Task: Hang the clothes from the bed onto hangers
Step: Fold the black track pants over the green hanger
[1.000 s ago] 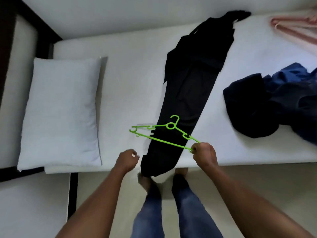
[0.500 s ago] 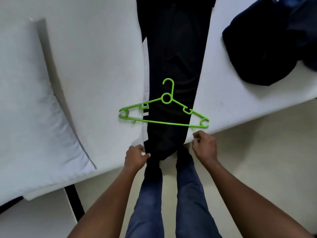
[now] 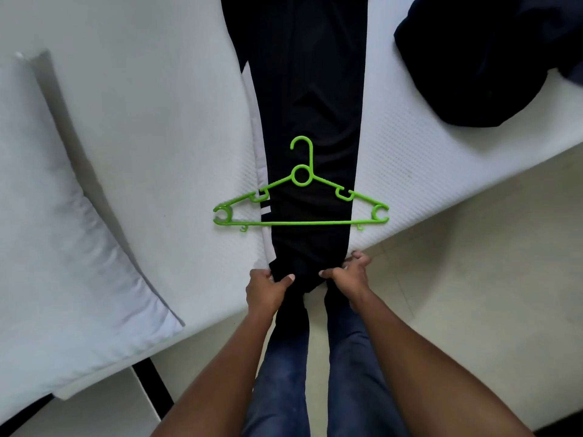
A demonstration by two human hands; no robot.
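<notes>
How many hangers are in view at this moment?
1: a green hanger lies flat across the black trousers, near the front edge of the bed. Others may lie outside the frame.

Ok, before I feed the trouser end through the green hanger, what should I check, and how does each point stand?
1. The left hand grips the near end of the long black trousers: ok.
2. The right hand grips that same end: ok.
3. The bright green plastic hanger lies flat across the trousers, hook pointing away: ok.
4. Trousers lie straight along the white mattress: ok.
5. Cloth passed through the hanger: not ok, it only rests on top.
6. Far end clear of the dark blue clothes heap: cannot tell, out of frame.
</notes>
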